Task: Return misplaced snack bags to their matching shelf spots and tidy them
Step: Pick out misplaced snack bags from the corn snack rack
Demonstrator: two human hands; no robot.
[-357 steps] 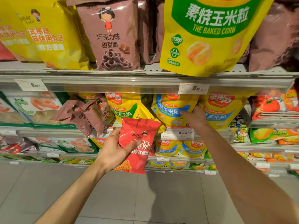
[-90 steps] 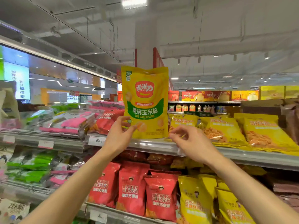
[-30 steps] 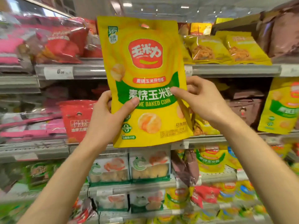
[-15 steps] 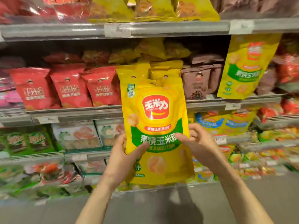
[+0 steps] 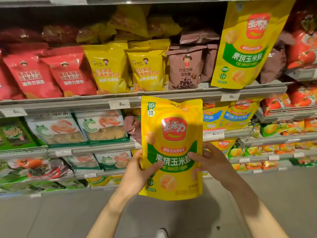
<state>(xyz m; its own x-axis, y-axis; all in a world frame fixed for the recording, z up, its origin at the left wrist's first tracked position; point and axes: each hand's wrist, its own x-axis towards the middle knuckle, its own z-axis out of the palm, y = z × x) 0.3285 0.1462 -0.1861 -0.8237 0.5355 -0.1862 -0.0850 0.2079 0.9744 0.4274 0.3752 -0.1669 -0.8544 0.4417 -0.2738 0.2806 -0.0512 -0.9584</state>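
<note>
Grey floor tiles (image 5: 51, 217) run beneath a run of metal store shelves (image 5: 171, 97) with white price tags (image 5: 119, 104) clipped along their front rails, and the toe of a pale shoe (image 5: 162, 234) shows at the bottom edge. Both hands hold one yellow baked-corn bag (image 5: 171, 148) upright in front of the shelving, its long axis vertical, sealed top edge up against the shelf rail and printed face toward the camera. The left hand (image 5: 137, 176) grips the bag's lower left edge, thumb pressed across the front near the green band and fingers curled behind; the right hand (image 5: 211, 164) holds the right edge at about the same height, thumb on the front and the other fingers out of sight behind the bag. Most of the bag rises above this two-handed grip, with only its bottom third hanging below. Up and to the right of the grip, a matching yellow corn bag (image 5: 247, 45) stands on the shelf, leaning against brown bags. Directly above the grip sit brown chocolate-ring bags (image 5: 186, 71) and smaller yellow snack bags (image 5: 145, 69), and up to the left red snack bags (image 5: 51, 74). Level with the grip on the left lie white-and-green frog-print packs (image 5: 101, 126); just right of it, behind the held bag, stand blue-banded corn bags (image 5: 238, 115).
</note>
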